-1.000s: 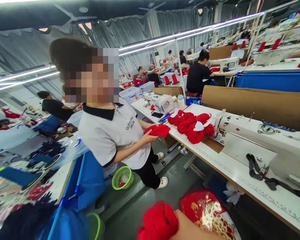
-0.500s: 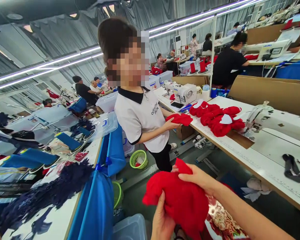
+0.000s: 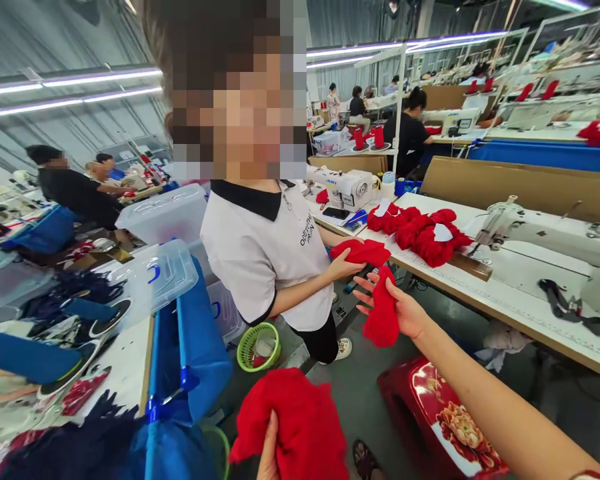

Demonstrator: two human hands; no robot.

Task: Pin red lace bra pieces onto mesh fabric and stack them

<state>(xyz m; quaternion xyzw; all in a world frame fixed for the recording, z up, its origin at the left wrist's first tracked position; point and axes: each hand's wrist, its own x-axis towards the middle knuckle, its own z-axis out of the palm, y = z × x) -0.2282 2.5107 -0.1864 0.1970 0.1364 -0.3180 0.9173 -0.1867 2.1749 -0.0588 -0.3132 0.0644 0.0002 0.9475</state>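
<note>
A large bunch of red fabric hangs from my left hand, whose thumb presses on its front; the other fingers are behind the cloth. Farther forward, my right hand pinches a smaller red fabric piece between thumb and palm, fingers spread toward the person opposite. That person, in a white shirt with a black collar, holds another red fabric piece just beyond my right fingertips. Several red fabric bundles with white paper tags lie on the sewing table to the right.
Sewing machines stand along the right-hand tables. A floral red stool is below my right forearm. A green basket sits on the floor. At left are blue cloth slings, a clear plastic lid and dark fabric.
My right hand has drawn a small red piece away from the bunch and reached forward toward the person. My left hand has moved left and down with the bunch. The view has shifted closer.
</note>
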